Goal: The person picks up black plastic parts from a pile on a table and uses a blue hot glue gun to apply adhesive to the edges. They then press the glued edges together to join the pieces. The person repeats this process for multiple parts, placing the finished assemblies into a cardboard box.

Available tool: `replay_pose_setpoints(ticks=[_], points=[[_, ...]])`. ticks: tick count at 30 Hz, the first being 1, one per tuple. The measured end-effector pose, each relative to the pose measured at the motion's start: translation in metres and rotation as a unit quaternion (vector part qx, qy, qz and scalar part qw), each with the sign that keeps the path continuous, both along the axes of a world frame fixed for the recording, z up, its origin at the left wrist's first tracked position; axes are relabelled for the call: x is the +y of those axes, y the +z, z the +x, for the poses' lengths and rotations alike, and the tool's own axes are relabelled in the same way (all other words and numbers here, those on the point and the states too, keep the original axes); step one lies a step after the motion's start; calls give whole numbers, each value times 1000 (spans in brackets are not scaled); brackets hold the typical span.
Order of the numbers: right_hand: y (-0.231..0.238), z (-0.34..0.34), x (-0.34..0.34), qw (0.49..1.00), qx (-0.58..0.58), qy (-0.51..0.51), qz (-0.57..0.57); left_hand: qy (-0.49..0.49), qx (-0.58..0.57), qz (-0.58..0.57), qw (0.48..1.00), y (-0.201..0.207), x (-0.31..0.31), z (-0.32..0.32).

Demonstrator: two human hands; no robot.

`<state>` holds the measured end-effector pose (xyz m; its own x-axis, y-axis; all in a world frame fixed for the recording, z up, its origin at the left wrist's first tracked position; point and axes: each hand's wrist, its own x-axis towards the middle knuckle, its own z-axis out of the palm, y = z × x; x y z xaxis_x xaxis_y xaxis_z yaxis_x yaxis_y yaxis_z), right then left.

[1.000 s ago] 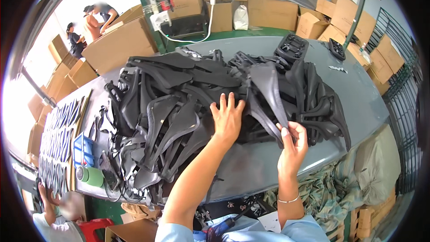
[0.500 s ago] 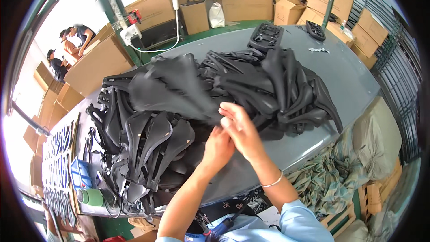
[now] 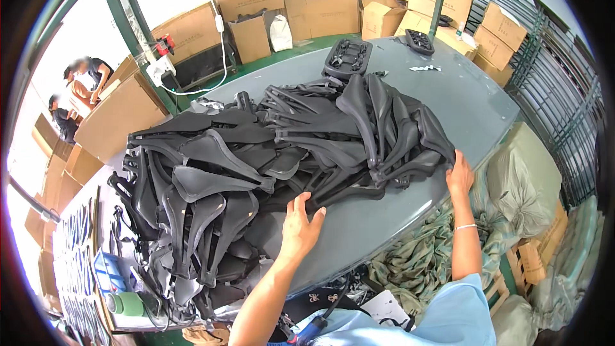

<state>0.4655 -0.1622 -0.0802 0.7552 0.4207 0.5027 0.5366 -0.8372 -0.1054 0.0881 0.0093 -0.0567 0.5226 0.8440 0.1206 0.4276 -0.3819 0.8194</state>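
Right hand and left hand, close together half a second ago, have parted, the right one now at the heap's right end. Black saddles lie overlapping on the grey counter, many half hidden under others. The right fingers meet the lower end of the outermost saddle; whether they pinch it, I cannot tell. The left hand is spread, thumb apart, at the heap's near edge; contact is unclear. Behind sits a black tray-like piece, its details hard to make out. Cardboard boxes stand beyond.
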Motion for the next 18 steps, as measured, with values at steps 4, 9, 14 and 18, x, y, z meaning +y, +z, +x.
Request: replay_pose_setpoints(ticks=[4,9,14,18], points=[[-22,22,-17,969,161,21,187,12,-24,76,997,1,-5,-8],[46,-99,21,678,416,201,571,-20,-113,-24,993,22,-18,-14],[71,-217,52,622,539,462,331,-142,-274,-157,938,40,-45,-6],[62,-261,65,601,542,564,162,3,-305,-286,908,49,-36,-22]])
